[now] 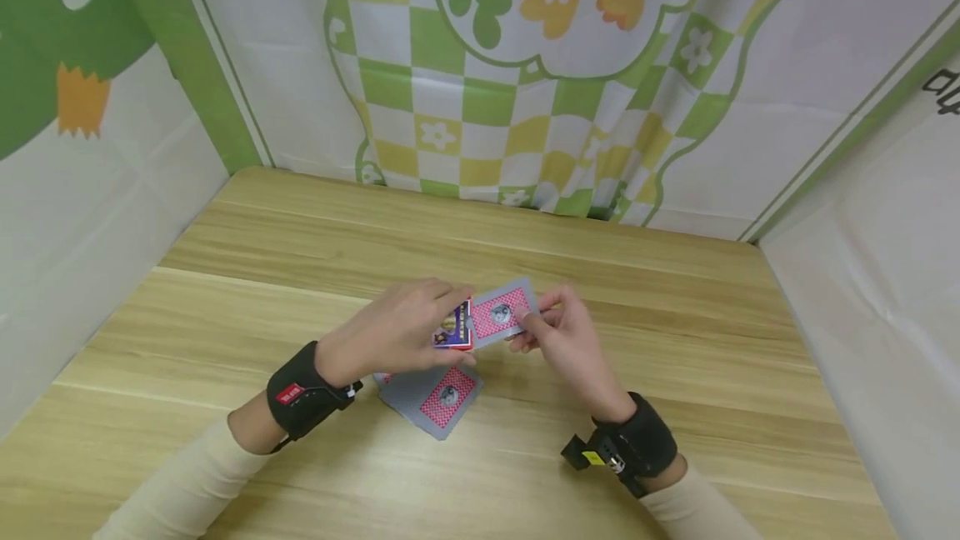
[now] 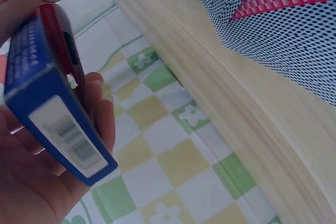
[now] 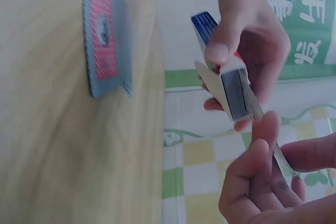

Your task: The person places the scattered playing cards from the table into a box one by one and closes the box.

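My left hand [image 1: 399, 327] grips a small blue and red playing card box [image 1: 455, 327] above the table. A barcode shows on the box's end in the left wrist view. With thumb and fingers, my right hand [image 1: 572, 348] pinches a few playing cards [image 1: 491, 315], red-checked with a grey border, at the box's mouth. The right wrist view shows the box's white flap [image 3: 214, 85] folded out and a dark stack [image 3: 234, 94] filling the opening. How far the pinched cards reach inside, I cannot tell. More playing cards [image 1: 447, 397] lie on the table below my left hand.
The wooden table [image 1: 600, 265] runs back to a green, yellow and white checked curtain [image 1: 487, 107]. Pale cloth walls [image 1: 885, 273] stand on both sides. Each wrist wears a black band [image 1: 303, 394] with a small camera.
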A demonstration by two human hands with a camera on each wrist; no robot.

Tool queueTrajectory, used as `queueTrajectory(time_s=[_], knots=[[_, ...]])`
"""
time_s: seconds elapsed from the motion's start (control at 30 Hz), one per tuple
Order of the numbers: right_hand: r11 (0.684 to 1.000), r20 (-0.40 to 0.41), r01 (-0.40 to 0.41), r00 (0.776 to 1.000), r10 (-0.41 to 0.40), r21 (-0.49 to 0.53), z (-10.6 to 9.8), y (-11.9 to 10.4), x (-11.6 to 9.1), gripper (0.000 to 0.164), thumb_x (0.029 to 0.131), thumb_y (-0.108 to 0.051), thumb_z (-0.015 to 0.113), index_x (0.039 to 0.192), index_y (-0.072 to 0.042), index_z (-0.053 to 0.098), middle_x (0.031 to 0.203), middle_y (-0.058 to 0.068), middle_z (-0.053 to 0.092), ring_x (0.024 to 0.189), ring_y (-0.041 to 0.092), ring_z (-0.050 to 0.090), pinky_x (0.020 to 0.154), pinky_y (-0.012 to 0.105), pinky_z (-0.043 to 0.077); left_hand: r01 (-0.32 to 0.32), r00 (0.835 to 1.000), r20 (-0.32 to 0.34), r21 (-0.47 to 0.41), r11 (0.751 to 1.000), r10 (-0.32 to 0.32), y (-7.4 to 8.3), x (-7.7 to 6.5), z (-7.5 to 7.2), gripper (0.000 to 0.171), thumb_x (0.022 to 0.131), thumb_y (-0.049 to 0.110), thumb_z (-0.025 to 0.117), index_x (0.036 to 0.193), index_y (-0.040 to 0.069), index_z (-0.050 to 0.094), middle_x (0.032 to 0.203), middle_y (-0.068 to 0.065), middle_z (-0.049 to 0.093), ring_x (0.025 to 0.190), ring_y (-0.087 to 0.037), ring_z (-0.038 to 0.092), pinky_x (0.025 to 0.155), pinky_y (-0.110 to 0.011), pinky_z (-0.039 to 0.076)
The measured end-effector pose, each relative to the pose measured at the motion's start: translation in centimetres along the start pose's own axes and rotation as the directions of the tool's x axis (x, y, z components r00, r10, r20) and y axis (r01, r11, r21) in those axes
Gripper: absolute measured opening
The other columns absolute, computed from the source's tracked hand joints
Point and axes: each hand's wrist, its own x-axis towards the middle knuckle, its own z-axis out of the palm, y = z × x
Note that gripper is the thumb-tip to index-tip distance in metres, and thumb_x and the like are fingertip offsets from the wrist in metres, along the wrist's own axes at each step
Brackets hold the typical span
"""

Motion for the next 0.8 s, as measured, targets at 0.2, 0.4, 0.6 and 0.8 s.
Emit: queueTrajectory(time_s=[0.2, 0.4, 0.6, 0.8], knots=[[1.000, 0.036, 0.001, 0.999, -0.002, 0.029, 1.0, 0.7, -0.1, 0.019, 0.102, -0.006, 0.065, 0.100, -0.003, 0.047, 0.087, 0.024, 0.077, 0.071, 0.024, 0.077, 0.074, 0.043, 0.065, 0.010, 0.999, -0.039, -0.008, 1.000, -0.010, 0.1, 0.0, 0.3, 0.085, 0.085, 0.056, 0.084, 0.142, -0.002, 0.060, 0.124, -0.015, 0.074, 0.109, -0.024, 0.073, 0.089, -0.038, 0.061], [0.983, 0.191, 0.111, 0.978, -0.083, -0.144, 1.6, 1.1, -0.3, 0.019, 0.098, -0.006, 0.071, 0.097, -0.002, 0.052, 0.089, 0.014, 0.073, 0.074, 0.021, 0.071, 0.064, 0.024, 0.056, -0.038, 0.999, -0.023, 0.038, 0.999, 0.039, 0.4, 0.1, 0.4, 0.085, 0.085, 0.057, 0.083, 0.143, -0.002, 0.061, 0.123, -0.014, 0.074, 0.110, -0.025, 0.073, 0.092, -0.039, 0.061], [0.971, 0.223, 0.152, 0.969, -0.109, -0.187, 0.3, 1.0, -0.1, 0.015, 0.106, -0.014, 0.062, 0.110, -0.001, 0.068, 0.102, 0.021, 0.074, 0.087, 0.033, 0.073, 0.076, 0.033, 0.059, 0.005, 1.000, -0.009, 0.015, 1.000, -0.005, 0.3, 0.0, 0.3, 0.086, 0.086, 0.057, 0.082, 0.145, 0.000, 0.060, 0.128, -0.015, 0.073, 0.112, -0.025, 0.073, 0.093, -0.040, 0.061], [0.974, 0.248, 0.132, 0.965, -0.083, -0.186, 0.4, 1.5, 0.1, 0.010, 0.102, -0.017, 0.069, 0.104, -0.008, 0.072, 0.098, 0.020, 0.075, 0.088, 0.039, 0.072, 0.072, 0.029, 0.056, -0.056, 0.998, 0.021, 0.006, 0.998, 0.056, 0.8, 0.1, 0.5, 0.085, 0.086, 0.058, 0.082, 0.144, 0.000, 0.060, 0.120, -0.010, 0.074, 0.103, -0.019, 0.071, 0.085, -0.034, 0.060]])
